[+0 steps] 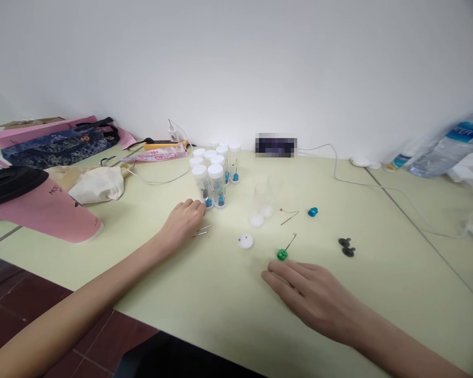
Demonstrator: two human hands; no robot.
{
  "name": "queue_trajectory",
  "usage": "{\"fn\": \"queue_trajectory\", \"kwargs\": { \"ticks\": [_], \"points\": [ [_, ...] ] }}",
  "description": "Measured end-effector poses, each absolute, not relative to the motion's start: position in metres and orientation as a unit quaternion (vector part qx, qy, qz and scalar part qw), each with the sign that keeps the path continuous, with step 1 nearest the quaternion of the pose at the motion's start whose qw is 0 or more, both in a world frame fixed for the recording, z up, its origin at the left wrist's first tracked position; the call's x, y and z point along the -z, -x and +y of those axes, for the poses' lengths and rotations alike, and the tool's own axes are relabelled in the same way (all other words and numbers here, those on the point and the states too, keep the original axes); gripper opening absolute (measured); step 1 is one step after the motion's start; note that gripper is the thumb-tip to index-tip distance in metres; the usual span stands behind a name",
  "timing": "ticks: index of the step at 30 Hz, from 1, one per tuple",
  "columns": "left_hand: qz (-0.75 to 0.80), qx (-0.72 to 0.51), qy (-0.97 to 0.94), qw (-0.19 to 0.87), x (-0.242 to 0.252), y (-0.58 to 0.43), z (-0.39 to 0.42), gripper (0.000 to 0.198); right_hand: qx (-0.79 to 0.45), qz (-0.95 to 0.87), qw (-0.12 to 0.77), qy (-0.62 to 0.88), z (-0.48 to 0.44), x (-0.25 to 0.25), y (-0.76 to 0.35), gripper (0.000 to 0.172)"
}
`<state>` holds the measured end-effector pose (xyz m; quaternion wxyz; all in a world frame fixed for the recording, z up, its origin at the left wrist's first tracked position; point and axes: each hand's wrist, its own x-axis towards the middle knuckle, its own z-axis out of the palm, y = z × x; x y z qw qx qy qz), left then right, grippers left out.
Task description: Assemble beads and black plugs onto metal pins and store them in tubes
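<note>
My left hand [186, 218] rests on the table with its fingers curled under, right beside the front clear tubes. What its fingertips hold, if anything, is hidden. Thin bent metal wires [203, 231] lie just to its right. My right hand [305, 287], slightly blurred, is over the table with fingers loosely extended, and nothing shows in it. Just beyond its fingers sits a small green knob-like piece [282, 254] with a looped wire sticking up. White-capped clear tubes [216, 184] stand in a cluster, several with blue pieces inside.
Mid-table are a white cap [245, 241], clear tubes with white ends [257, 219], a bent wire [289, 216], a blue piece [312, 211] and black pieces [348, 251]. A pink cup [59, 210] leans at left near a cloth bag [98, 185]. A water bottle [445, 152] lies right.
</note>
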<state>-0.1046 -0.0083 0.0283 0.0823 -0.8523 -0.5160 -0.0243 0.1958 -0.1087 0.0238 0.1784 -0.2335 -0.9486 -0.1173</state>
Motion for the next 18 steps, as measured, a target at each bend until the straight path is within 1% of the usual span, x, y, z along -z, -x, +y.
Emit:
{"fn": "queue_trajectory", "kwargs": {
  "ticks": [4, 7, 9, 11, 13, 14, 16, 18],
  "points": [
    [-0.523, 0.043, 0.851, 0.032, -0.034, 0.109, -0.012, 0.02, 0.097, -0.952, 0.176, 0.231, -0.109, -0.017, -0.195, 0.028],
    [-0.495, 0.025, 0.868, -0.005, -0.036, 0.105, -0.017, 0.018, 0.088, -0.959, 0.164, 0.216, -0.11, -0.015, -0.193, 0.027],
    [-0.465, -0.009, 0.885, 0.012, -0.036, 0.099, -0.02, 0.019, 0.079, -0.962, 0.155, 0.209, -0.11, -0.015, -0.192, 0.027],
    [-0.441, -0.05, 0.894, 0.054, -0.036, 0.095, -0.021, 0.022, 0.073, -0.965, 0.146, 0.206, -0.111, -0.015, -0.191, 0.026],
    [-0.429, -0.059, 0.899, 0.073, -0.038, 0.091, -0.021, 0.025, 0.066, -0.965, 0.146, 0.209, -0.112, -0.015, -0.19, 0.025],
    [-0.427, -0.038, 0.901, 0.065, -0.041, 0.09, -0.022, 0.025, 0.058, -0.961, 0.157, 0.218, -0.112, -0.015, -0.19, 0.025],
    [-0.422, 0.062, 0.904, 0.01, -0.046, 0.084, -0.026, 0.022, 0.002, -0.945, 0.199, 0.258, -0.114, -0.014, -0.188, 0.024],
    [-0.398, 0.217, 0.886, -0.095, -0.049, 0.074, -0.038, 0.014, -0.126, -0.901, 0.251, 0.331, -0.117, -0.014, -0.186, 0.02]
  ]
}}
